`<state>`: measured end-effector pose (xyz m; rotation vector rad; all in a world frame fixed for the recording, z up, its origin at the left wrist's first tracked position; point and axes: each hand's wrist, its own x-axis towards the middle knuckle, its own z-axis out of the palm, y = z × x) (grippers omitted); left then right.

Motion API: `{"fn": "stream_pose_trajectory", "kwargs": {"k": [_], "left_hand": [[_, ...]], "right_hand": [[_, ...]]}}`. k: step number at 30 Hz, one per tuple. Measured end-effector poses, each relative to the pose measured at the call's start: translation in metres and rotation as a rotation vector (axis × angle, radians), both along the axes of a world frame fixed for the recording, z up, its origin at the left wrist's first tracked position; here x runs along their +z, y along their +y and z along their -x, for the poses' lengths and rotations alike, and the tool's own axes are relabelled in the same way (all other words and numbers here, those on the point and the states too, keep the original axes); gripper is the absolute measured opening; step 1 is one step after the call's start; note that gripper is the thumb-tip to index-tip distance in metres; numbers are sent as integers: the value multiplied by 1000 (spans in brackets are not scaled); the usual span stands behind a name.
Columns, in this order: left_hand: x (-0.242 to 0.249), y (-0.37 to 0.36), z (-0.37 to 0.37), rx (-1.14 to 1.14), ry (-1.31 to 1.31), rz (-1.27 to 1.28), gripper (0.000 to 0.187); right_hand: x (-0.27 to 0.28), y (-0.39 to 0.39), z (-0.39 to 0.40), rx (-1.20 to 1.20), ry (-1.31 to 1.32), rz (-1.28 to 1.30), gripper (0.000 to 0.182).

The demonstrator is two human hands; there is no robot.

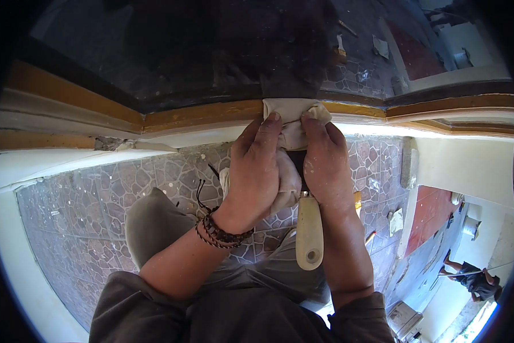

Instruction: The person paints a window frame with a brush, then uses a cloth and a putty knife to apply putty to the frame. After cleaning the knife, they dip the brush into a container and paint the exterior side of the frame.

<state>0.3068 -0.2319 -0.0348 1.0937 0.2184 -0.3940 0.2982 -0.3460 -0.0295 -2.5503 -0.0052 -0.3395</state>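
Note:
A whitish folded cloth [292, 108] lies over the brown wooden window frame [208, 113], against the dark glass. My left hand [260, 168] is closed on its left part, thumb on top. My right hand [327, 163] pinches the right corner, thumb pressed down. More of the cloth hangs in a bundle below, between my palms. A scraper with a cream handle [310, 237] hangs beside my right wrist. Its dark blade goes up between the cloth and my right palm; its tip is hidden. My curled fingers are mostly out of sight behind the cloth.
Dark window glass [200, 51] reflects the floor and tools. Below is a stone-patterned floor [105, 200] with paint specks. A brush with a red-tipped handle [370, 236] and a paper scrap [396, 222] lie at right. Farther off, another person [478, 280] holds a long pole.

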Motion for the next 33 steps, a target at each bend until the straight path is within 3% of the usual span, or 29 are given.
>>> {"fn": "stream_pose_trajectory", "kwargs": {"k": [3,18,24,26,30,32,33], "left_hand": [[1,6,0,16,38,3,38],[6,35,0,38,87,-18,35],[7,44,-1,43,163,35,34],[6,45,-1,79,133,49,34],[5,53,-1,63,82,-49,32],[4,58,-1,53,57,-98,32],[4,61,-1,47,44,-121,31]], "right_hand": [[-3,7,-1,-1,17,-98,20],[-2,37,0,3,2,7,22],[-9,47,-1,-117,76,-342,24],[-5,48,-1,26,-9,57,25],[-7,52,-1,41,-21,62,25],[-8,58,-2,-73,61,-277,26],[-5,59,-3,-75,61,-276,26]]}}
